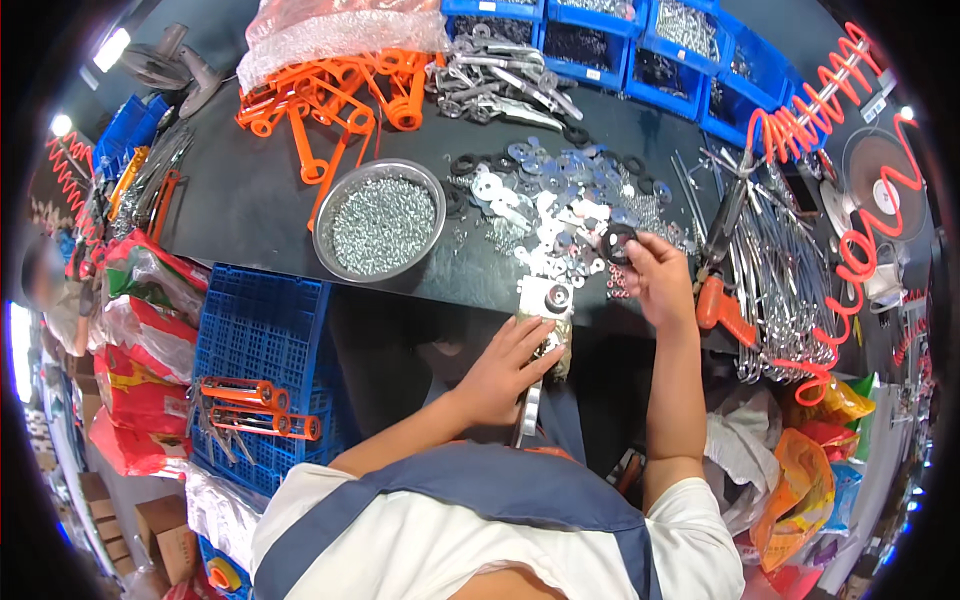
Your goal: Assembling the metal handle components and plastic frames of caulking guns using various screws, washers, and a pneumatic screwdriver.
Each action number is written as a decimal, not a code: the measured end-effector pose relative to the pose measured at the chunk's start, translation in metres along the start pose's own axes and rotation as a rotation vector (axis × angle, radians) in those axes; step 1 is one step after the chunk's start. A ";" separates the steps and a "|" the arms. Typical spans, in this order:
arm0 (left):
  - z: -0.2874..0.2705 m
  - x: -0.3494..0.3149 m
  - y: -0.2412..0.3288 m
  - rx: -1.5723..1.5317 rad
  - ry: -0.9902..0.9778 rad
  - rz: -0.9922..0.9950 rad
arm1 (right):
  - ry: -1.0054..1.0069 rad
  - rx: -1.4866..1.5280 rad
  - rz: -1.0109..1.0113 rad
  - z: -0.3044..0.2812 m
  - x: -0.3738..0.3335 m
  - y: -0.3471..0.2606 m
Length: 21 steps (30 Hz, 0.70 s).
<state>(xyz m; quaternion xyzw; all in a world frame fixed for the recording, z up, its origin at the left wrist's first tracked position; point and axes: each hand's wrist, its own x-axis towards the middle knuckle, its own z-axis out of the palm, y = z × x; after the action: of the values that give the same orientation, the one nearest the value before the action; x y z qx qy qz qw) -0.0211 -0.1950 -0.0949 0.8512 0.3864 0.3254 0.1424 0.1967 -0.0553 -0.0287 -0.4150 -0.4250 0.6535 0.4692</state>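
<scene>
Steel bowl: one, round, shiny, filled with small silvery fasteners too many to count; the landmark in the head view (440,222).
Black ring: one in the fingers, dark and round with an open middle, to the right of the bowl and slightly nearer the wearer (619,236).
Right hand: one, pinching the black ring between thumb and fingertips, well right of the bowl (660,277).
Left hand: one, below and right of the bowl, its fingers laid across a wrapped block; whether they clasp it I cannot tell (505,370).
Wrapped block: one, upright, greenish and creased, below right of the bowl (556,362).
Pale plate: one, at the block's top end, bearing one dark round piece, right of the bowl (535,295).
Loose washers: dozens, silvery, white and black, overlapping, right of the bowl (487,187).
Orange frames: a tangled pile, uncountable, beyond the bowl and to its left (305,140).
Grey metal levers: one heap, uncountable, beyond the bowl and to its right (480,85).
Pistol-shaped tool: one, orange-handled, far right of the bowl (727,310).
</scene>
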 end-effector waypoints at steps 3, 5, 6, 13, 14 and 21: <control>-0.017 0.001 -0.010 -0.250 -0.064 -0.015 | -0.024 0.046 0.053 0.008 -0.035 0.017; -0.021 -0.003 -0.014 -0.438 0.026 -0.063 | -0.078 0.118 0.071 0.013 -0.051 0.029; -0.020 -0.004 -0.014 -0.412 0.146 -0.122 | -0.080 0.123 0.082 0.019 -0.058 0.034; -0.018 0.011 0.006 -0.485 0.398 -0.220 | -0.212 -0.899 -0.939 0.033 -0.071 0.055; -0.017 0.009 0.004 -0.487 0.393 -0.223 | -0.209 -0.897 -0.934 0.030 -0.070 0.058; 0.002 0.000 -0.015 -0.059 0.338 0.055 | -0.125 -1.178 -1.059 0.028 -0.075 0.074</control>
<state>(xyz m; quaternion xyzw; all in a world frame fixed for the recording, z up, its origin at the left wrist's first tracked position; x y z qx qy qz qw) -0.0280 -0.1856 -0.1038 0.7901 0.3715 0.4789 0.0916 0.1675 -0.1471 -0.0794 -0.3000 -0.8671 0.0331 0.3962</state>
